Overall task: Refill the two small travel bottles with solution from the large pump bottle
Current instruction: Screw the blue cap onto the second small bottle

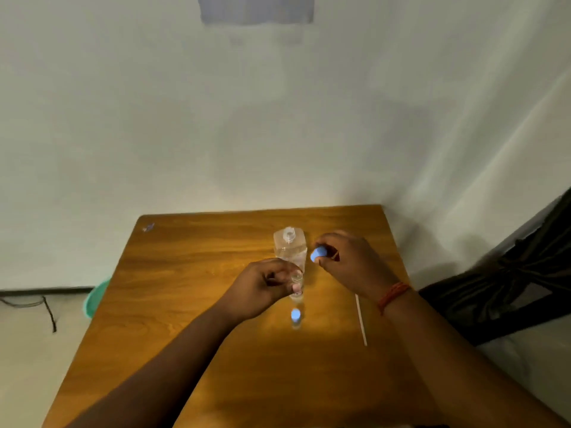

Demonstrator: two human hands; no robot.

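We had our left hand [265, 285] gripping the uncapped travel bottle [297, 284] on the worktop [185, 273], before the large bottle [289, 248]; our right hand [349, 261] pinched its blue cap [318, 254]; filling seemed next, needing steady aim at that narrow mouth

Much of the small stuff is hard to make out

The left hand [262, 287] covers most of the open travel bottle [297, 284]; the capped travel bottle [296, 318] is a blur. The right hand [346, 261] hides part of the blue cap [318, 254]. Both forearms, the table [185, 273] and the green basin [95, 299] are cut off or half hidden.
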